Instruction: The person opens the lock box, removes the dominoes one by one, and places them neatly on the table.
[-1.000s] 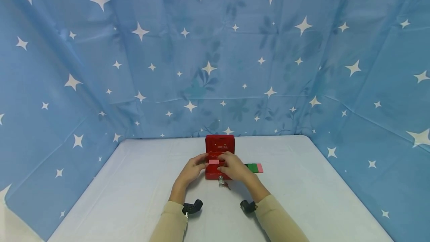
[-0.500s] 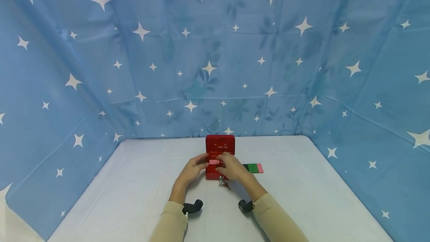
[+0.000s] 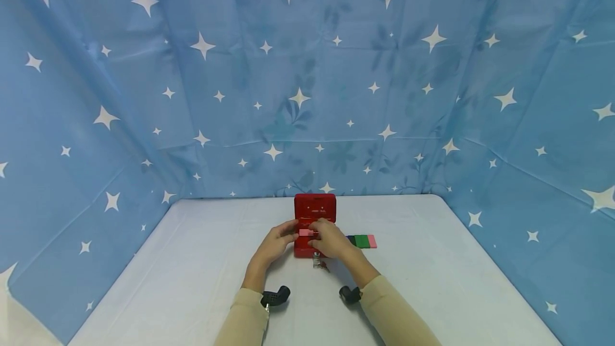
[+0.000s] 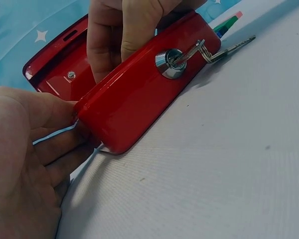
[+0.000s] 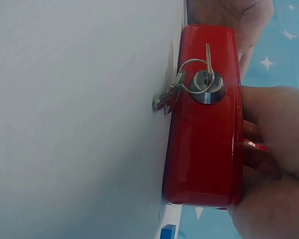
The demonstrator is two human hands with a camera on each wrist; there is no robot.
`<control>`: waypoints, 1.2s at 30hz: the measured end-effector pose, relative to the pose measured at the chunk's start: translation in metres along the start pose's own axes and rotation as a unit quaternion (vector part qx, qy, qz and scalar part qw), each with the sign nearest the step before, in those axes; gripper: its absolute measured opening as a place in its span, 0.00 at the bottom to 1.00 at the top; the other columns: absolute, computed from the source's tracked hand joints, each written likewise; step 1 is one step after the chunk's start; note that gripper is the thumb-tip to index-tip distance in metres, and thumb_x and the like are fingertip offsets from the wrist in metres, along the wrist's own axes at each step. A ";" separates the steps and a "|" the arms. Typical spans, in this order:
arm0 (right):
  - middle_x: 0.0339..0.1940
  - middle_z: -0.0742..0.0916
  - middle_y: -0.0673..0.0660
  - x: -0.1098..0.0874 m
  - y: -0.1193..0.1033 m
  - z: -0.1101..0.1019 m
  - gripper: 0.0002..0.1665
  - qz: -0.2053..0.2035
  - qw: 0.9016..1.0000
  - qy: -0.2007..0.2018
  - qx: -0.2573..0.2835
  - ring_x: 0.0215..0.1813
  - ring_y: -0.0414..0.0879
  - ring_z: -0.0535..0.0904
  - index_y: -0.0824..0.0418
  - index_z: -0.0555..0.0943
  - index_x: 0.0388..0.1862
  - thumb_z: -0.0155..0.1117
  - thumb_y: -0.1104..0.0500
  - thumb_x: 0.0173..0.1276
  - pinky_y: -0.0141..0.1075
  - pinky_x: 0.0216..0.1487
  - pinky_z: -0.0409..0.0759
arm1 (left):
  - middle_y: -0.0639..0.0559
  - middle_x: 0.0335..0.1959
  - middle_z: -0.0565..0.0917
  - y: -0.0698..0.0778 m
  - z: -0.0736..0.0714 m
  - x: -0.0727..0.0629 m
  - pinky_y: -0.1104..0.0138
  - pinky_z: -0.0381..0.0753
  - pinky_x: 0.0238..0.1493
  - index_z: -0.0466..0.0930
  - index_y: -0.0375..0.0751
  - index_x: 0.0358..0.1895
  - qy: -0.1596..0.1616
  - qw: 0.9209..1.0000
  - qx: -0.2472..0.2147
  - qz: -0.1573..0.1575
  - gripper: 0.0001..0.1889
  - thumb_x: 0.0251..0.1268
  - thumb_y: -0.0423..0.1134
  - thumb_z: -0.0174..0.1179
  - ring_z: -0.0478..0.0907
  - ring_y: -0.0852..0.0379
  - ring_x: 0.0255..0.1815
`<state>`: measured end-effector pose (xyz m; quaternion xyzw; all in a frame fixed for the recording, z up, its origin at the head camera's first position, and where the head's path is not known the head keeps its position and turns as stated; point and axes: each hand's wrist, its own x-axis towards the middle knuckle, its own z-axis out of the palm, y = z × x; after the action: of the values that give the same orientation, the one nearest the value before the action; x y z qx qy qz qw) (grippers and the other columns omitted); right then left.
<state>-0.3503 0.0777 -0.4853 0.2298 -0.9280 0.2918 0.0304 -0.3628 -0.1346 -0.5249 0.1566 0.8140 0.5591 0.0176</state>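
Note:
A red cash box [image 3: 304, 253] stands with its lid [image 3: 314, 206] raised. A key [image 4: 188, 54] sits in the front lock [image 4: 170, 63], with other keys [image 4: 234, 49] hanging from its ring. My left hand [image 3: 275, 242] touches the box's left side, thumb and fingers near the rim. Into the box from the right reaches my right hand [image 3: 332, 239], fingers bent downward. Its fingertips are hidden by the front wall in the left wrist view, so whether they hold anything is unclear. Beside them, inside the box, lies a small pink piece [image 3: 305, 233].
Right of the box, a green piece [image 3: 362, 242] and a pink piece [image 3: 372, 241] lie in a row on the white table [image 3: 447, 282], with dark blue ones partly behind my right hand. A star-patterned blue curtain [image 3: 240, 122] surrounds the table at the back and sides.
My right hand has shifted slightly left inside the box, uncovering more of the dark blue at the right. My left hand and the box stay put.

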 end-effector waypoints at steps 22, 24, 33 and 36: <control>0.60 0.85 0.59 -0.001 -0.002 0.001 0.29 0.020 1.000 -0.001 -0.013 0.59 0.54 0.83 0.63 0.82 0.64 0.77 0.58 0.65 0.52 0.63 0.85 | 0.44 0.73 0.77 -0.002 0.000 0.001 0.36 0.62 0.78 0.72 0.45 0.76 -0.003 1.000 0.000 0.001 0.27 0.76 0.41 0.57 0.69 0.40 0.77; 0.60 0.85 0.59 -0.001 -0.003 0.001 0.30 0.023 1.000 -0.002 -0.016 0.59 0.54 0.83 0.63 0.82 0.65 0.77 0.58 0.65 0.52 0.64 0.84 | 0.45 0.73 0.77 -0.002 0.000 0.001 0.36 0.62 0.78 0.72 0.46 0.76 -0.002 1.000 0.001 0.000 0.27 0.76 0.41 0.57 0.70 0.40 0.77; 0.60 0.85 0.58 0.000 -0.002 0.002 0.29 0.021 1.000 -0.002 -0.021 0.59 0.53 0.83 0.62 0.81 0.65 0.76 0.58 0.66 0.50 0.65 0.84 | 0.44 0.73 0.78 0.001 0.000 0.000 0.36 0.63 0.77 0.72 0.45 0.75 -0.001 1.000 0.006 0.001 0.27 0.76 0.41 0.57 0.70 0.40 0.77; 0.59 0.85 0.58 0.001 -0.002 0.002 0.29 0.019 1.000 -0.003 -0.020 0.58 0.53 0.83 0.62 0.82 0.65 0.77 0.58 0.66 0.51 0.64 0.84 | 0.44 0.73 0.78 0.001 0.000 0.000 0.37 0.63 0.78 0.72 0.44 0.75 -0.001 1.000 0.003 0.000 0.27 0.76 0.41 0.57 0.70 0.41 0.77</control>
<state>-0.3496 0.0747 -0.4852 0.2128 -0.9377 0.2733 0.0269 -0.3629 -0.1344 -0.5241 0.1574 0.8157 0.5563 0.0180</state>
